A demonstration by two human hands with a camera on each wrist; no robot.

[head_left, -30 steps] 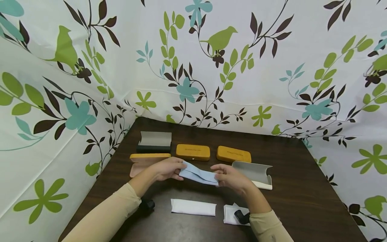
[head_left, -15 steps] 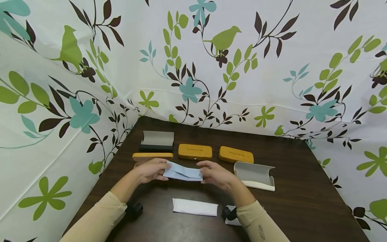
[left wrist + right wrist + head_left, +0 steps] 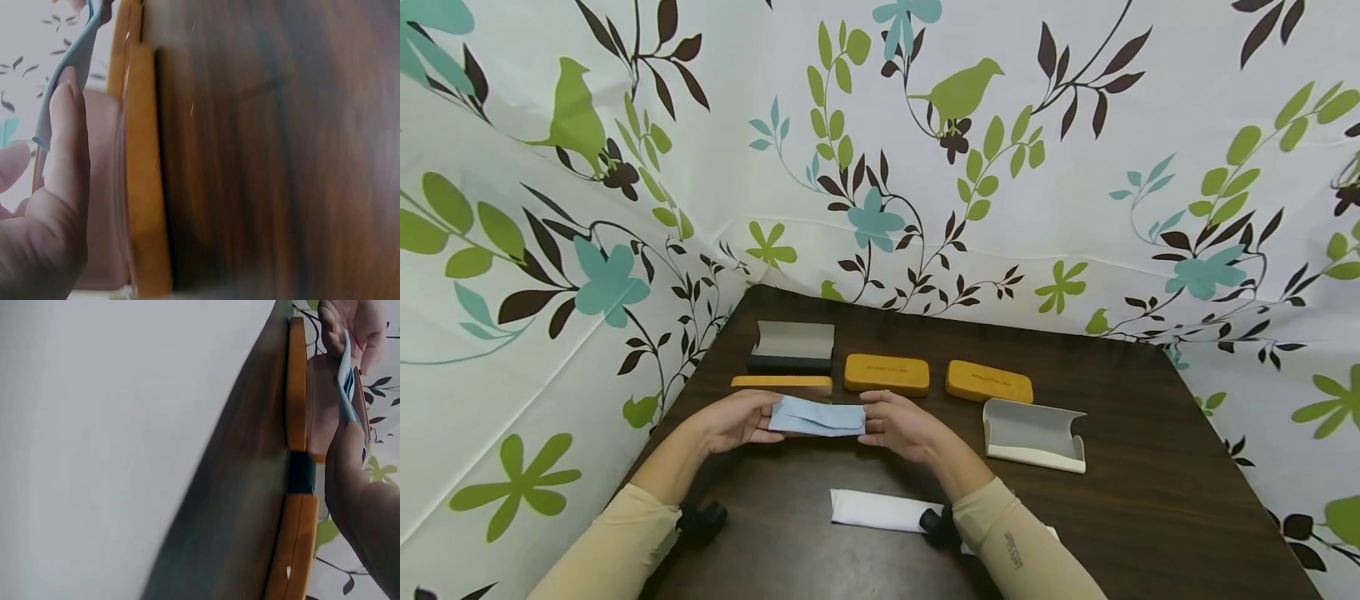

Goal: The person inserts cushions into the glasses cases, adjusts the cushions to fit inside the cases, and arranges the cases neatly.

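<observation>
Both hands pinch a folded light blue cloth (image 3: 817, 417) by its two ends, above the table. The left hand (image 3: 739, 422) grips its left end, thumb on top and fingers beneath; in the left wrist view a finger (image 3: 67, 125) lies along the cloth's underside. At the other end the right hand (image 3: 901, 423) holds the corner between thumb and fingers. Right behind the left hand and cloth stands an open yellow glasses case (image 3: 782, 381), mostly hidden in the head view. Its pink lining (image 3: 103, 194) shows in the left wrist view.
Two closed yellow cases (image 3: 886, 374) (image 3: 988, 382) stand behind, near an open black case (image 3: 792, 350) with grey lining. An open white case (image 3: 1033, 433) lies to the right. In front is a folded white cloth (image 3: 880, 508); another is mostly covered by the right forearm.
Both hands have moved left with the blue cloth, bringing it before the open yellow case. The cloth is now held more level. The right forearm now partly covers the white cloths.
</observation>
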